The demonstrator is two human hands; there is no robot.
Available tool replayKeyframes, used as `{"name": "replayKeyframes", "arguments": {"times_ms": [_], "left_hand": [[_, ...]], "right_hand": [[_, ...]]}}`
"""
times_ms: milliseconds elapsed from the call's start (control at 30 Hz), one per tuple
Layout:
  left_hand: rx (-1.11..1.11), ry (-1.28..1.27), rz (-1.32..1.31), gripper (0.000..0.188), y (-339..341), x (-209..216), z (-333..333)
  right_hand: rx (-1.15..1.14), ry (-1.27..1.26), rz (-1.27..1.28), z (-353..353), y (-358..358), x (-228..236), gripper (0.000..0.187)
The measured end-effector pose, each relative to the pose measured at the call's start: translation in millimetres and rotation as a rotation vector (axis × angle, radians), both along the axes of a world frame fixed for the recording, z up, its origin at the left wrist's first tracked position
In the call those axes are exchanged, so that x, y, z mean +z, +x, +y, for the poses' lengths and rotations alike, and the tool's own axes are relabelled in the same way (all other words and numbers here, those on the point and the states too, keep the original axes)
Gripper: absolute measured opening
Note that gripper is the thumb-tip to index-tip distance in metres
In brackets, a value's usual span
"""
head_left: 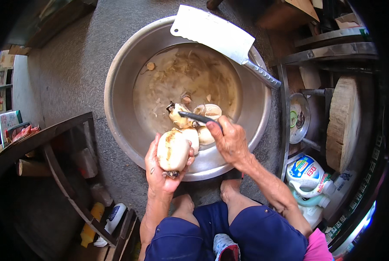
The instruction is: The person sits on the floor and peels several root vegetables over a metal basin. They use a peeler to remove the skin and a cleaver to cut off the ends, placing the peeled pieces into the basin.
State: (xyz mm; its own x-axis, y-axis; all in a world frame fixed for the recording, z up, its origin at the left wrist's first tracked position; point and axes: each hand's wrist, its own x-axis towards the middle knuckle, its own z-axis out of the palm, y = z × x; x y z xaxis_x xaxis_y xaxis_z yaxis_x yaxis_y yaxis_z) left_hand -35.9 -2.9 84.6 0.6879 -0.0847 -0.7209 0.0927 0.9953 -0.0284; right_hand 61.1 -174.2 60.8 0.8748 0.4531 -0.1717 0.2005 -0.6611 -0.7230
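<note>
Over a wide metal basin (pixel 116 98), my left hand (pixel 159 179) is closed round a thick, pale lotus root (pixel 171 153) with a brown streak and a dark lower end. Beyond it, a shorter yellowish segment (pixel 177 114) with a dark tip lies over the basin. My right hand (pixel 231 141) grips a slim black tool (pixel 198 117) whose far end meets that segment. Whether it is a peeler or a knife, I cannot tell. More pale pieces (pixel 205 135) sit behind and between my hands, partly hidden. Shallow cloudy water (pixel 159 89) with peelings covers the basin's bottom.
A broad cleaver (pixel 214 34) lies across the basin's far right rim, its handle (pixel 264 75) jutting outward. To the right, a metal rack holds a round wooden chopping block (pixel 343 124) and detergent bottles (pixel 307 174). A dark wooden shelf (pixel 64 174) stands at the left.
</note>
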Motion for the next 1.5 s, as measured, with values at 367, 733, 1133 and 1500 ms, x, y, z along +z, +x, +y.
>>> {"name": "replayKeyframes", "arguments": {"times_ms": [367,733,1133,1500], "left_hand": [[0.106,0.006,0.327,0.049,-0.6,1.9,1.2],[0.093,0.120,0.136,0.046,-3.2,-5.4,-1.2],[-0.032,0.226,0.103,0.050,-0.8,-5.1,2.7],[-0.049,0.329,0.225,0.047,-8.2,-4.7,-1.7]], "right_hand": [[0.220,0.063,-0.180,18.4,-30.7,6.4,0.043],[0.138,0.188,0.051,16.5,-12.5,31.8,0.045],[0.027,0.032,0.036,5.7,-3.8,19.2,0.041],[0.146,-0.076,-0.166,18.5,-15.7,4.5,0.045]]}}
